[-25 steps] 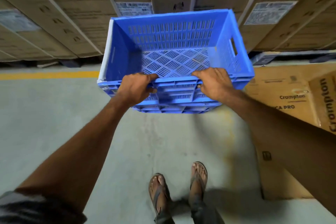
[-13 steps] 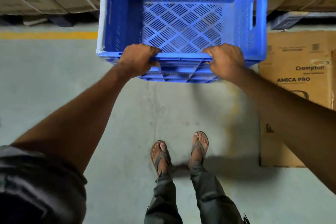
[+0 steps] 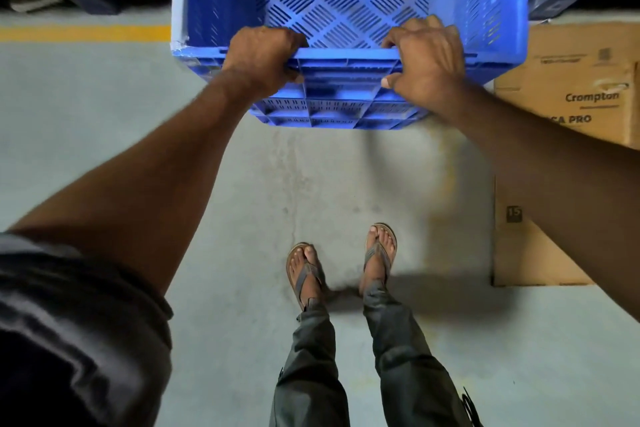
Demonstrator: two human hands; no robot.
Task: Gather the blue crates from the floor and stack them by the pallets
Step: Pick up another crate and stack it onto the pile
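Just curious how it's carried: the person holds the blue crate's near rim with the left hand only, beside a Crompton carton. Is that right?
Not quite. The head view shows both the left hand and the right hand gripping the near rim of the blue crate; the Crompton carton is beside it.

Blue crate (image 3: 346, 0) with diamond-slotted base; yellow floor stripe (image 3: 86, 33)

light: dim, coming from the left | shadow: stretching right of feet (image 3: 378, 253) | blur: smearing crate (image 3: 346, 3), edges bowing
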